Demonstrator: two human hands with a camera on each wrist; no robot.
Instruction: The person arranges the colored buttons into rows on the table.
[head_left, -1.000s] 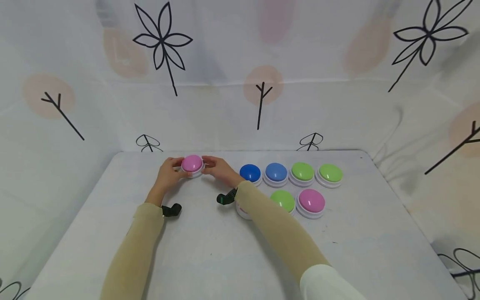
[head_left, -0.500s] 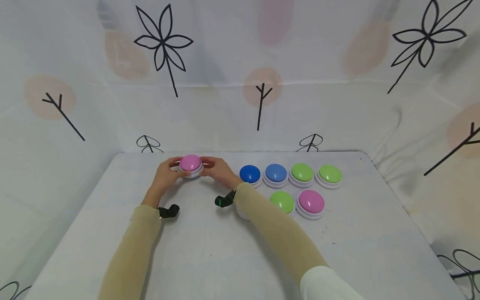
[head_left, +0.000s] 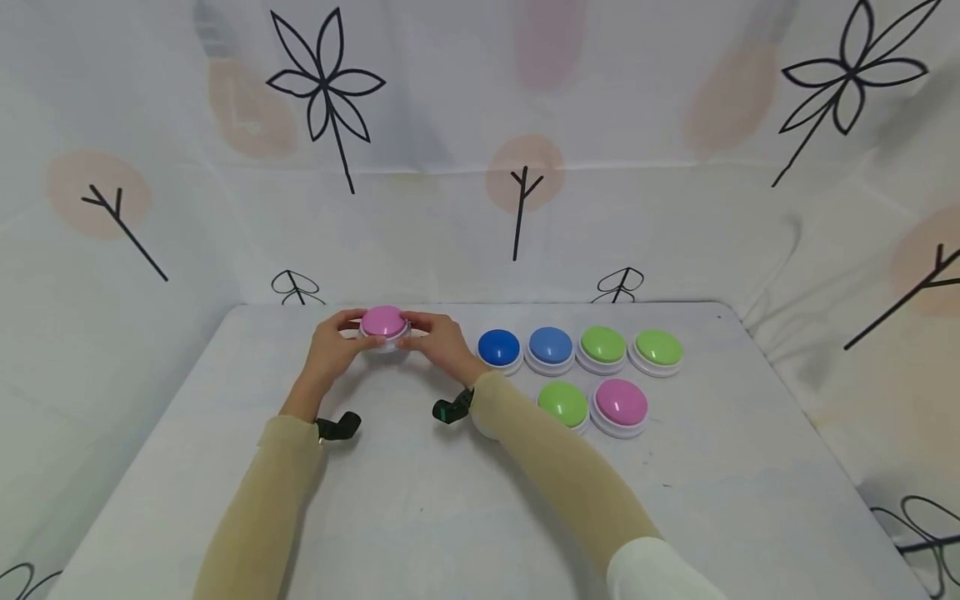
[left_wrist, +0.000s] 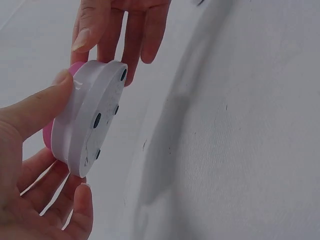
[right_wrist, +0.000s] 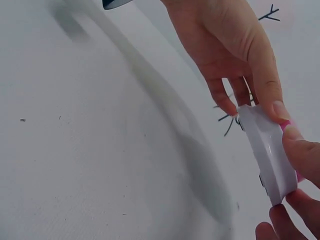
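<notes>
A pink push button with a white round base [head_left: 382, 322] is held between both hands near the back left of the table. In the left wrist view the button's white underside [left_wrist: 102, 125] shows, with several dark feet, held up above the table. My left hand [head_left: 331, 346] grips its left side, thumb [left_wrist: 45, 107] on the base's edge near the pink dome and fingers around the far side. From the right, my right hand [head_left: 444, 343] pinches the opposite edge; its thumb [right_wrist: 302, 152] lies by the pink top. Dark wrist cameras hang at both wrists.
To the right stand a dark blue button [head_left: 498, 347], a lighter blue button [head_left: 551, 345] and two green ones in a row. In front of them sit another green button [head_left: 562, 403] and a pink button [head_left: 622, 402]. My right sleeve mostly hides another white base [head_left: 483, 427].
Both hands have shifted slightly left with the pink button, then raised it a little and tilted it. The other buttons have stayed where they were.
</notes>
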